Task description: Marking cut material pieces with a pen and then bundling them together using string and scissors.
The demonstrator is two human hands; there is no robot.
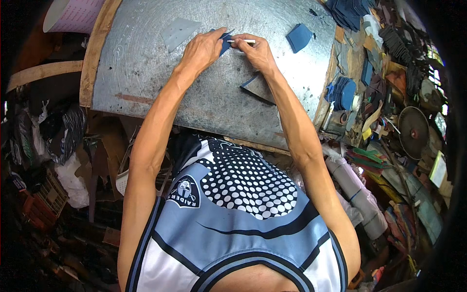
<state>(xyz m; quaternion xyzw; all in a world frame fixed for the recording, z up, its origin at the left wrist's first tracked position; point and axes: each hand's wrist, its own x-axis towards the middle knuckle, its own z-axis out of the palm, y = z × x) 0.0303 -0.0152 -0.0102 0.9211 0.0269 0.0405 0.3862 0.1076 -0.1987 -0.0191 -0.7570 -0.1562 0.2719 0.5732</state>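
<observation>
Near the far edge of a metal-topped table (214,97), my left hand (202,48) holds a small dark blue piece of sheet material (225,45), fingers bent over its left side. My right hand (258,52) pinches a slim white pen (249,41), its tip touching or just above the blue piece. Left of my left hand lies a pale grey flat sheet (179,34). Another blue cut piece (299,37) rests to the right, and a grey piece with a dark edge (261,89) lies partly behind my right forearm.
Wooden strips edge the table (92,63). Along its right side are stacked blue pieces (345,92), dark blue pieces (348,12) and scraps. A round fan-like disc (413,132) and wrapped rolls (360,194) stand farther right. Black plastic bags (68,131) hang at the left.
</observation>
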